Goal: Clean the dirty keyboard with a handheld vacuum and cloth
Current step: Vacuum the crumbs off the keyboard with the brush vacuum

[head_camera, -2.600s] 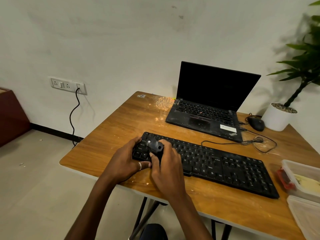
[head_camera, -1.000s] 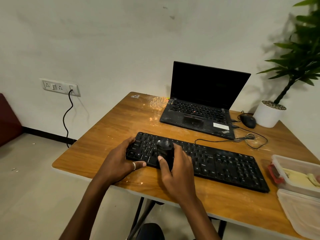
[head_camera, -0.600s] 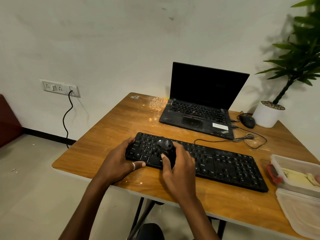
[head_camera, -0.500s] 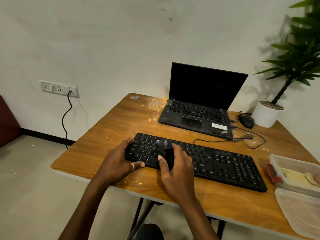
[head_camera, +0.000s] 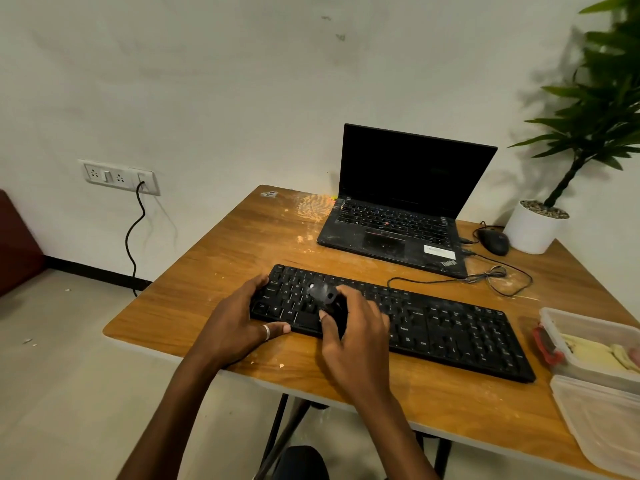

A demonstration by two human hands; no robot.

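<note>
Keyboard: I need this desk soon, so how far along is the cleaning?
Nothing looks finished. In hand: the right hand grips the handheld vacuum on the keyboard while the left hand holds its left end. Left: the keys further right, then wiping; neither hand holds a cloth.

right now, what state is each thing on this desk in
laptop: lid open, screen dark
keyboard: flat on the table, left end gripped by left hand
handheld vacuum: held by right hand, over the left keys
mouse: untouched beside the plant pot
black cable: plugged into wall socket
clear box: lid off
</note>
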